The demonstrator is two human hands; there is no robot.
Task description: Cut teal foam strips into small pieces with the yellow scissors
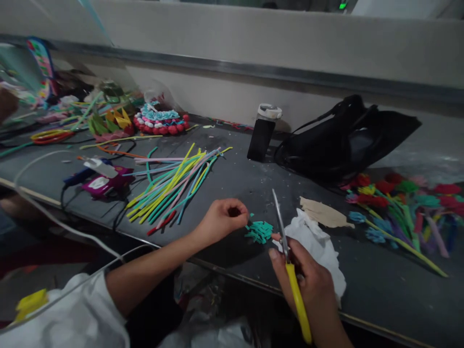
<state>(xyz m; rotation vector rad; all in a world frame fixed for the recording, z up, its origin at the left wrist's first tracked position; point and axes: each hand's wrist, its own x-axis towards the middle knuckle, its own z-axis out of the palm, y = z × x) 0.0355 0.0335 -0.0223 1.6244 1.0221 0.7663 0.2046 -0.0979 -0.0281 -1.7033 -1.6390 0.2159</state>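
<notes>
My left hand (222, 220) rests on the dark table (235, 183) with its fingers curled into a pinch beside a small heap of cut teal pieces (259, 232); what it pinches is too small to make out. My right hand (308, 278) grips yellow-handled scissors (290, 261), blades closed and pointing up and away, just right of the teal heap. A crumpled white tissue (319, 244) lies under and behind my right hand.
A fan of long coloured sticks (174, 183) lies left of centre. A glue gun (103, 181) with cords sits at the left edge. A black bottle (263, 133) and black bag (344, 140) stand behind. Finished craft flowers (398, 212) lie at the right.
</notes>
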